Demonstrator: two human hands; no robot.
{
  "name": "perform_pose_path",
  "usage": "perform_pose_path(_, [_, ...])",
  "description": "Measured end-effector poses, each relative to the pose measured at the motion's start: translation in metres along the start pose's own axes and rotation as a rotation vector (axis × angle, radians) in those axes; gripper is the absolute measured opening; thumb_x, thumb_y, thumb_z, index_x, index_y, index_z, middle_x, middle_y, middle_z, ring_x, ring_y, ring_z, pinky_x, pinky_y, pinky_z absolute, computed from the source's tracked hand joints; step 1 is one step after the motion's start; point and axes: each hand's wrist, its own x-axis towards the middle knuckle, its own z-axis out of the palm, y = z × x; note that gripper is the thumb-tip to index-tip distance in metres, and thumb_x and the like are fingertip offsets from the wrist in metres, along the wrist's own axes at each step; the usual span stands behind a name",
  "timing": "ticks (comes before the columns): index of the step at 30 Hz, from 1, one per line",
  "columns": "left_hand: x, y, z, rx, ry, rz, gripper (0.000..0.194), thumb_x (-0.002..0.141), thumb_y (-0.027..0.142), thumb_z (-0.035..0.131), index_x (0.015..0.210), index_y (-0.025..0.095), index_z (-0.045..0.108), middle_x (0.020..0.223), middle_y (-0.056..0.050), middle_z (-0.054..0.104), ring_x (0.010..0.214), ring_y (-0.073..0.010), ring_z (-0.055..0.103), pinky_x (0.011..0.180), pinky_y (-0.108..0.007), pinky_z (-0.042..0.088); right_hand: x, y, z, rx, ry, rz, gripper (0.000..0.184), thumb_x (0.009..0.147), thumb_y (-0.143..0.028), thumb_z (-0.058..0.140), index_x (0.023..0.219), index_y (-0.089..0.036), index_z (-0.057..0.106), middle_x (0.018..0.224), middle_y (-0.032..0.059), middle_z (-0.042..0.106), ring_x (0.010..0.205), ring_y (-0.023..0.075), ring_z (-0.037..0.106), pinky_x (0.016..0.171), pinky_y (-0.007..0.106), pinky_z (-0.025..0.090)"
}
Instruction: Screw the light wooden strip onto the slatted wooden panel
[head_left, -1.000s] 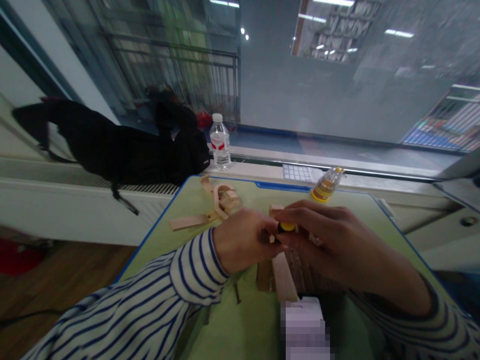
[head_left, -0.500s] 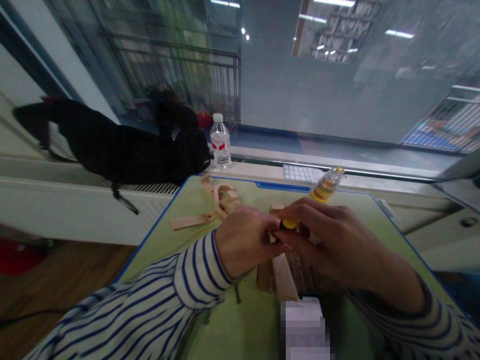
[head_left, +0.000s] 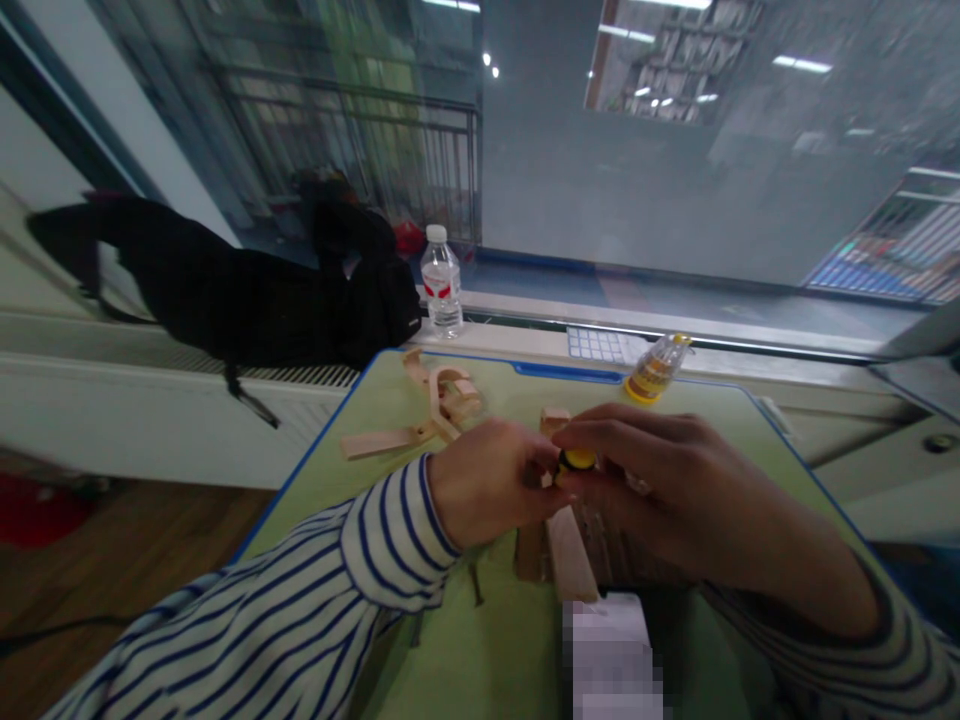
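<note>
In the head view my right hand [head_left: 675,480] pinches a small object with a rounded yellow end and a black band [head_left: 578,459], like a short tool handle. My left hand [head_left: 499,480] is closed right beside it, fingertips meeting those of the right; what it grips is hidden. Beneath both hands lies a pale wooden strip [head_left: 574,560], with a brown wooden piece [head_left: 532,555] along its left side. The end of a wooden block [head_left: 555,420] shows just beyond the fingers. Farther left sits a wooden assembly [head_left: 442,400] of joined strips and a ring-like frame.
A small yellow-capped bottle [head_left: 657,372] stands at the table's far edge. On the sill are a water bottle [head_left: 442,285] and a black bag [head_left: 262,300]. A screw-like piece [head_left: 476,585] lies near my left sleeve. A whitish, blurred-out item [head_left: 611,650] is at the near edge.
The yellow-and-black object has turned slightly between my fingers, showing more of its black band. My right wrist has shifted a little to the right; my left hand has barely moved.
</note>
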Motion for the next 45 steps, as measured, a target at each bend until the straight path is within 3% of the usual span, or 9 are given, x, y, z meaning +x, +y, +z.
perform_pose_path(7, [0.000,-0.004,0.002,-0.028,-0.059,0.023,0.018,0.079,0.021,0.056,0.087,0.015,0.071,0.071,0.000,0.067,0.065,-0.0129,0.060,0.061,-0.021,0.042,0.003,-0.002,0.004,-0.091,0.022,0.016,0.023,0.093,-0.037,0.051,0.106,-0.020,0.058,0.098,0.0040,0.068,0.076,0.0162,0.064,0.066,0.029,0.047])
perform_pose_path(15, [0.001,0.004,0.005,0.180,0.116,-0.044,0.021,0.079,0.037,0.062,0.076,0.018,0.071,0.069,0.000,0.068,0.065,-0.0145,0.061,0.057,-0.023,0.036,0.003,0.002,0.006,-0.092,0.004,0.073,0.024,0.093,-0.034,0.050,0.110,-0.019,0.057,0.096,0.0033,0.066,0.073,0.0153,0.063,0.063,0.030,0.047])
perform_pose_path(21, [0.002,0.006,0.002,0.163,0.075,-0.114,0.021,0.080,0.037,0.063,0.080,0.018,0.073,0.076,-0.003,0.071,0.074,-0.0175,0.064,0.070,-0.027,0.043,0.001,0.000,0.001,-0.039,0.020,0.036,0.030,0.092,-0.025,0.050,0.122,-0.020,0.052,0.118,0.0037,0.063,0.096,0.0166,0.063,0.082,0.030,0.050])
perform_pose_path(25, [0.001,0.000,0.004,0.108,0.068,-0.088,0.022,0.081,0.037,0.061,0.082,0.018,0.072,0.074,-0.003,0.070,0.071,-0.0166,0.064,0.068,-0.026,0.044,0.000,0.000,0.001,0.000,0.016,-0.007,0.028,0.093,-0.020,0.049,0.121,-0.022,0.053,0.121,0.0009,0.063,0.100,0.0133,0.063,0.087,0.026,0.048])
perform_pose_path(36, [0.000,-0.003,0.003,-0.026,-0.052,0.036,0.016,0.078,0.021,0.055,0.085,0.015,0.069,0.074,0.001,0.068,0.066,-0.0122,0.061,0.061,-0.021,0.042,0.002,-0.002,0.004,-0.100,0.035,0.027,0.020,0.092,-0.037,0.052,0.102,-0.020,0.057,0.097,0.0036,0.067,0.075,0.0153,0.063,0.064,0.029,0.046])
perform_pose_path(45, [0.001,0.002,0.007,0.164,0.105,-0.037,0.019,0.078,0.035,0.062,0.073,0.018,0.069,0.069,-0.001,0.067,0.067,-0.0152,0.061,0.059,-0.023,0.038,0.003,-0.001,0.004,-0.073,0.019,0.073,0.022,0.093,-0.035,0.051,0.106,-0.019,0.057,0.095,0.0035,0.065,0.075,0.0154,0.062,0.066,0.030,0.046])
